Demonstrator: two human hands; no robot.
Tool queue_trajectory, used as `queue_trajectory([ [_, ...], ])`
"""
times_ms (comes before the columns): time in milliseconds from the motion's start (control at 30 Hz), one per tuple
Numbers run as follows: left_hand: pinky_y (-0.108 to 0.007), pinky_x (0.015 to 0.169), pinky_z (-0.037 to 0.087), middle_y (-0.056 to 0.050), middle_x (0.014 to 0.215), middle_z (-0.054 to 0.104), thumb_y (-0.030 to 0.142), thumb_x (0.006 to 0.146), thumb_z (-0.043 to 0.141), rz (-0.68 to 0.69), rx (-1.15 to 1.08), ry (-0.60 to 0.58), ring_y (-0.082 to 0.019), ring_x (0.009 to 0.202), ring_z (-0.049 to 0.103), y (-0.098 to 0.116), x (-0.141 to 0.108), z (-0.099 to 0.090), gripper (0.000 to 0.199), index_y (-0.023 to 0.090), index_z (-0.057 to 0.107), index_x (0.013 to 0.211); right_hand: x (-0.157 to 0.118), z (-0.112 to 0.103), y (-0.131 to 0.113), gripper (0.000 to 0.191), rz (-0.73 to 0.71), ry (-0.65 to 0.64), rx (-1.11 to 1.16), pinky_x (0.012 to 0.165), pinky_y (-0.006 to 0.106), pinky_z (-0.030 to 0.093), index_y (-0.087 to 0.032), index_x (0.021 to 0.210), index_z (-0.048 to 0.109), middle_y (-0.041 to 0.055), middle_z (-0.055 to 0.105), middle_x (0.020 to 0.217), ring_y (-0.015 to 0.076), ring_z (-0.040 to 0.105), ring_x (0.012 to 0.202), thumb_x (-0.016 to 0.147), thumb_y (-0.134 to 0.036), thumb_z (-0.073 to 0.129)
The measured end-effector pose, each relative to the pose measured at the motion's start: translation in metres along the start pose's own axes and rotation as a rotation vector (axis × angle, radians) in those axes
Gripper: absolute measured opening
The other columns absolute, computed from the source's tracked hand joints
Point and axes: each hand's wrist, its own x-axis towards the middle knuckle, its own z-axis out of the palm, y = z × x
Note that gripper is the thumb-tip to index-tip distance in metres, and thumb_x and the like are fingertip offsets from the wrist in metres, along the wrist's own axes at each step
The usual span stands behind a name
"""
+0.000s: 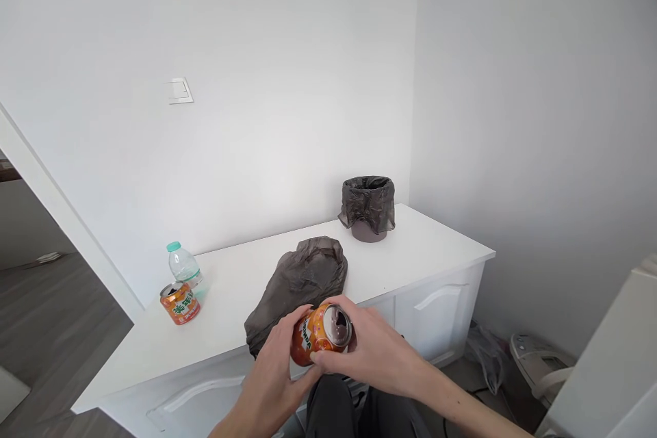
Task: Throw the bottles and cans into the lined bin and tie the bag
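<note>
Both hands hold one orange soda can (311, 338), tilted with its opened top toward the right. My left hand (281, 350) wraps the can's lower left side. My right hand (354, 341) grips it near the top rim. Just behind the can, a dark translucent plastic bag (302, 280) lies on the white cabinet top (230, 308) and spreads over its front edge. Farther left stands a second orange can (179, 304), upright and opened. Close behind it is a clear plastic bottle (185, 265) with a mint-green cap.
At the back right of the cabinet stands a small bin (368, 229) lined with a dark bag. A white wall with a light switch (179, 91) rises behind. On the floor at right are a clear plastic bag (485, 356) and a pale appliance (538, 363).
</note>
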Motion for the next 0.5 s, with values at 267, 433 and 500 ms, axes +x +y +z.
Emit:
queue_trajectory([
  [267, -0.050, 0.095, 0.061, -0.012, 0.115, 0.077, 0.063, 0.073, 0.079, -0.436, -0.275, 0.225, -0.037, 0.109, 0.073, -0.068, -0.054, -0.033, 0.060, 0.024, 0.066, 0.117, 0.036, -0.001, 0.034, 0.055, 0.005, -0.232, -0.138, 0.094, 0.038, 0.054, -0.028, 0.141, 0.056, 0.0071, 0.072, 0.128, 0.0259, 0.068, 0.113, 0.089, -0.041, 0.070],
  [433, -0.052, 0.103, 0.057, -0.013, 0.126, 0.074, 0.068, 0.064, 0.083, -0.644, -0.355, 0.555, -0.040, 0.121, 0.067, -0.122, -0.081, -0.078, 0.076, 0.022, 0.062, 0.121, 0.088, 0.019, 0.063, 0.028, -0.184, -0.078, -0.365, 0.096, 0.040, 0.053, -0.022, 0.120, 0.067, 0.0104, 0.074, 0.119, 0.0271, 0.068, 0.113, 0.100, -0.027, 0.048],
  [500, -0.051, 0.104, 0.055, -0.013, 0.125, 0.074, 0.069, 0.063, 0.083, -0.725, -0.295, 0.617, -0.040, 0.120, 0.067, -0.143, -0.083, -0.095, 0.079, 0.021, 0.060, 0.122, 0.112, 0.028, 0.073, 0.033, -0.250, -0.073, -0.409, 0.097, 0.041, 0.054, -0.022, 0.123, 0.066, 0.0109, 0.073, 0.120, 0.0276, 0.068, 0.115, 0.101, -0.023, 0.042],
])
